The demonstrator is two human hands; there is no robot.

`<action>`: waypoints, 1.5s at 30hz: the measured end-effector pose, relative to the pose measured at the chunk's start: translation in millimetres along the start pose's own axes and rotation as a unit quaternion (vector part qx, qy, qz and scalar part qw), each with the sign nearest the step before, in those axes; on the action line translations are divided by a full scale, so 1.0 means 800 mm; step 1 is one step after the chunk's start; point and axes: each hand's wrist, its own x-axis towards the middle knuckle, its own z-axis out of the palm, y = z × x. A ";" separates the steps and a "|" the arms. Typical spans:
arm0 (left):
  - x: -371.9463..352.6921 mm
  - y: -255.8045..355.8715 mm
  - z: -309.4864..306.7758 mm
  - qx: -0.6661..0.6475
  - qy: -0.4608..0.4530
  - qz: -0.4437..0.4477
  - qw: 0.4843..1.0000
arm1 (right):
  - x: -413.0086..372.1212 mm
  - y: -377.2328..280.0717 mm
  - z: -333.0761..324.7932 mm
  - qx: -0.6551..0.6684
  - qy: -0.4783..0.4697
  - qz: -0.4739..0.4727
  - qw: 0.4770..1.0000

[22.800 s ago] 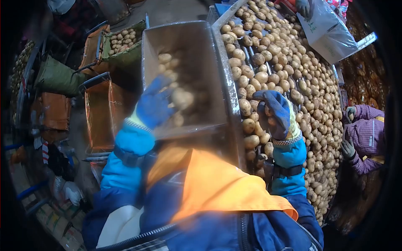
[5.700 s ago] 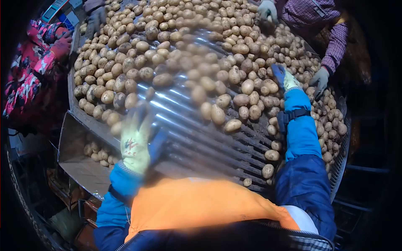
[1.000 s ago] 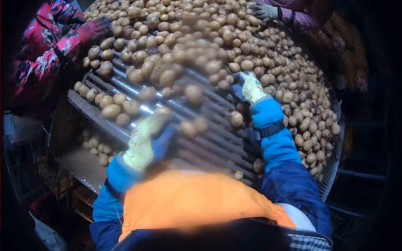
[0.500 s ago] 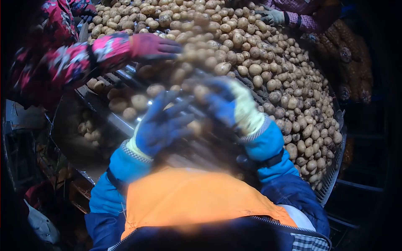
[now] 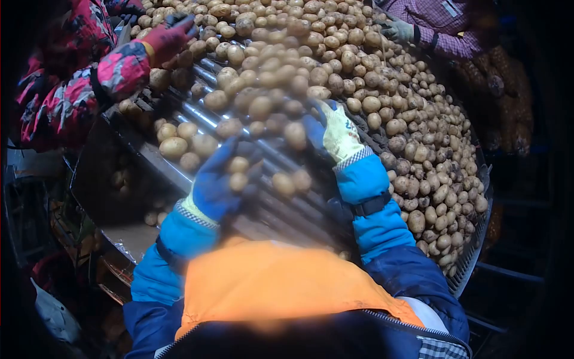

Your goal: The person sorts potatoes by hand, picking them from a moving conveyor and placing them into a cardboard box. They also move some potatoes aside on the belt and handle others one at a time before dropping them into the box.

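My left hand (image 5: pixel 214 186), in a blue-palmed glove, has its fingers stretched out beside two small potatoes (image 5: pixel 238 181) on the metal rollers (image 5: pixel 203 115). Opposite it, my right hand (image 5: pixel 336 133), in a pale yellow glove with blue fingers, points away from me with fingers extended. A larger potato (image 5: pixel 295 136) lies just left of those fingers. Between my hands, two more potatoes (image 5: pixel 284 184) sit on the rollers nearer to me. Part of the view over the rollers is blurred.
A big heap of potatoes (image 5: pixel 412 143) covers the back and right, held by a slatted metal edge (image 5: pixel 472 257). A co-worker's pink-gloved hand (image 5: pixel 170 39) is at upper left, another's grey glove (image 5: pixel 397 30) at upper right. Filled net sacks (image 5: pixel 514 102) stand at far right.
My right hand has moved up and slightly left, while my left hand has dropped a little. Potatoes on the rollers have shifted. The co-worker's pink glove has pulled back up and left.
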 end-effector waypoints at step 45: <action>-0.018 0.018 0.048 0.016 0.053 0.093 0.994 | 0.040 -0.039 -0.008 -0.086 -0.069 -0.120 0.987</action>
